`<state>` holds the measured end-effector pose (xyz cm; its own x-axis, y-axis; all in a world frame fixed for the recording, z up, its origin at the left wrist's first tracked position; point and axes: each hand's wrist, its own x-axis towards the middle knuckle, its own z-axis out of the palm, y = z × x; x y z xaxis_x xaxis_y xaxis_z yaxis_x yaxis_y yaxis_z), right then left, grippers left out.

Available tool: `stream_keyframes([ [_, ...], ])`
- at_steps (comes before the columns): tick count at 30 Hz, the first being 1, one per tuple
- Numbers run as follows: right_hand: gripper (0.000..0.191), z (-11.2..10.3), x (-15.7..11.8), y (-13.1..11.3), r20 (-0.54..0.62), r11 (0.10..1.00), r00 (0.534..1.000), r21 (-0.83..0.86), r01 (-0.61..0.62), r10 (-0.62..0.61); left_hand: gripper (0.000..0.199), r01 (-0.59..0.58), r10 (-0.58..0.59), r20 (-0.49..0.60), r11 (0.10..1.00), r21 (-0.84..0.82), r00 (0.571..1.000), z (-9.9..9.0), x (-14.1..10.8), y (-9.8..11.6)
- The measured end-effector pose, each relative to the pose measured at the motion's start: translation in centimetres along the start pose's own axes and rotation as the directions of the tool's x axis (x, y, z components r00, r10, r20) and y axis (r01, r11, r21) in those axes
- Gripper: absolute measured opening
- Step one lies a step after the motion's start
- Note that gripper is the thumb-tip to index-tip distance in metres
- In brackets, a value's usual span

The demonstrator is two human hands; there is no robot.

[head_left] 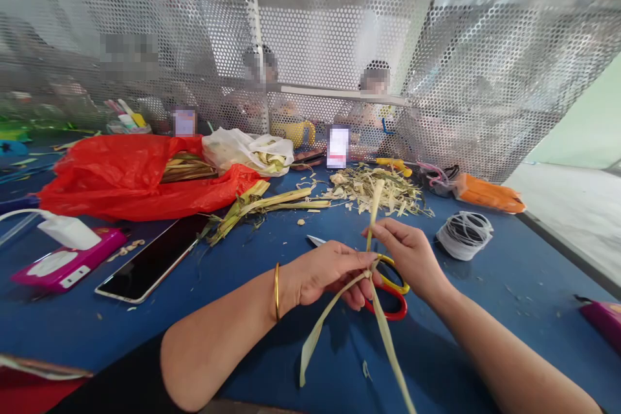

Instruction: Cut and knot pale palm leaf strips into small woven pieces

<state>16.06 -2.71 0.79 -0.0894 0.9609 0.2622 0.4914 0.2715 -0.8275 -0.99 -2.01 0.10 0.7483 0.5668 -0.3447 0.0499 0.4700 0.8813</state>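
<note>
Pale dried leaf strips (383,326) are crossed or knotted between my two hands, with two long ends hanging down and one short end pointing up. My left hand (334,272), a gold bangle at its wrist, pinches the strips where they cross. Just above that, my right hand (402,242) grips the upright end between thumb and fingers. Scissors (392,303) with red and yellow handles lie on the blue table beneath my hands; one blade tip shows left of my fingers. Whether the crossing is tied tight cannot be made out.
Leaf scraps (383,191) are heaped ahead. Left are a red plastic bag (111,174) of dried stalks, loose stalks (257,207), a phone (155,259) and a purple power strip (72,259). A white cord spool (464,236) stands right. Behind perforated metal panels (334,32) people sit.
</note>
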Motion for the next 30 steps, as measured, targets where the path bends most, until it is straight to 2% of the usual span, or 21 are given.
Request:
stream_keyframes([
  [3,0.026,-0.7,0.2,0.1,-0.062,0.991,0.992,-0.079,0.106,-0.111,0.042,-0.015,0.014,-0.014,0.998,-0.062,1.0,-0.4,-0.1,0.4],
  [7,0.021,-1.5,-0.4,-1.0,-0.171,0.937,0.941,-0.248,0.247,-0.294,0.024,-0.113,0.097,-0.116,0.984,-0.135,0.988,-0.9,-0.1,0.8],
  [9,0.021,-1.7,-1.1,-1.9,-0.151,0.877,0.906,-0.357,0.322,-0.394,0.022,-0.191,0.156,-0.196,0.966,-0.175,0.968,-1.0,0.0,0.9],
  [11,0.021,-1.5,-1.9,-2.7,-0.056,0.797,0.886,-0.466,0.385,-0.461,0.021,-0.287,0.22,-0.29,0.934,-0.211,0.931,-1.1,0.1,1.0],
  [13,0.022,-0.7,-2.4,-2.9,0.051,0.752,0.904,-0.535,0.384,-0.425,0.022,-0.36,0.267,-0.349,0.902,-0.237,0.899,-1.0,0.2,1.1],
  [16,0.024,1.3,-2.8,-2.1,0.102,0.794,0.968,-0.555,0.246,-0.228,0.026,-0.384,0.279,-0.358,0.885,-0.265,0.891,-0.7,0.4,1.1],
  [18,0.023,2.3,-2.8,-1.4,0.116,0.826,0.979,-0.525,0.204,-0.167,0.026,-0.38,0.269,-0.369,0.885,-0.27,0.89,-0.6,0.4,1.1],
  [21,0.024,2.9,-2.7,-0.9,0.118,0.851,0.974,-0.474,0.226,-0.194,0.023,-0.391,0.268,-0.406,0.883,-0.26,0.874,-0.5,0.5,1.0],
  [25,0.025,2.6,-3.0,-1.3,0.137,0.843,0.956,-0.452,0.292,-0.258,0.019,-0.418,0.275,-0.453,0.873,-0.253,0.848,-0.5,0.6,0.9],
  [30,0.023,2.8,-3.5,-1.9,0.192,0.848,0.937,-0.401,0.348,-0.294,0.012,-0.411,0.257,-0.475,0.875,-0.254,0.842,-0.4,0.7,0.8],
])
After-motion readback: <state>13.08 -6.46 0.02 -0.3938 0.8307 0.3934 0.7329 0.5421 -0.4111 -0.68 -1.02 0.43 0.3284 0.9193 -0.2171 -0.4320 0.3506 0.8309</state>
